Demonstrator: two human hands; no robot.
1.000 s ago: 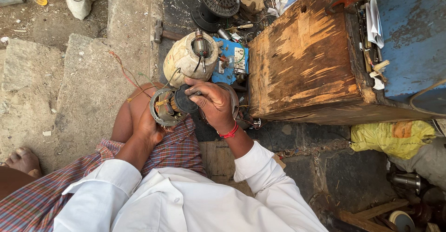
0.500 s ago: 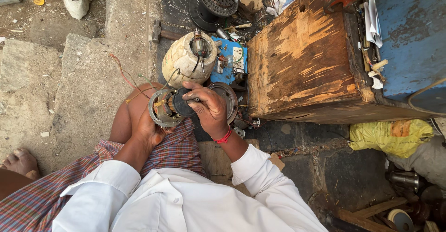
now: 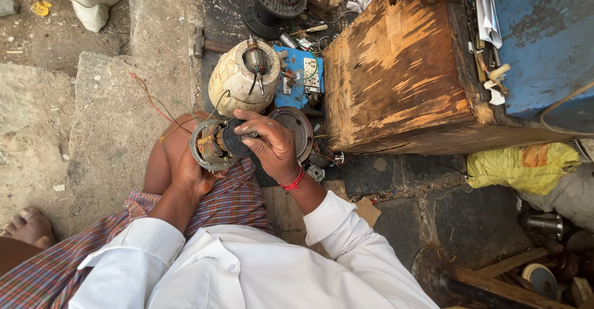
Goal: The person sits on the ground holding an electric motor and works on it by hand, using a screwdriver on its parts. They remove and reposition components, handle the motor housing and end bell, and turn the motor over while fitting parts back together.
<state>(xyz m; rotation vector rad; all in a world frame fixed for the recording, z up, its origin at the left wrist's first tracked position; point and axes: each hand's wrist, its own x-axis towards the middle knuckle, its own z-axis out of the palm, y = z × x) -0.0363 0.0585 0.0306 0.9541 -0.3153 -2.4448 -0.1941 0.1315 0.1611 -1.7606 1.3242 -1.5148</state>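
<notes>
- Both hands were closed on one thing: the right hand (image 3: 272, 145) wrapped its fingers over the dark end of a small motor core (image 3: 216, 143), thumb and fingertips curled tight, while the left hand (image 3: 189, 176) cupped the same piece from underneath, its fingers mostly hidden behind the metal ring.
- That motor core, a round grey ring with copper windings inside, sat above the person's bare knee and the checked cloth (image 3: 229, 200) over the lap.
- Compared with half a second earlier, the right hand had shifted a little: the wrist with the red thread band (image 3: 292, 182) lay lower and nearer the lap, and the fingers sat further over the dark end. The left hand had kept its place under the ring.
- A second before, the grip looked much the same, with the piece held at nearly the same spot.
- Just beyond the core, a cream-coloured motor housing (image 3: 232, 80) lay on the ground, unchanged, with thin red and yellow wires (image 3: 154, 108) trailing across the stone to its left.
- A round metal cover (image 3: 297, 126) lay right behind the right hand, partly hidden by it.
- A worn wooden box (image 3: 396, 67) stood to the right, well clear of the hands, and a blue board with small parts (image 3: 300, 73) lay between it and the housing.
</notes>
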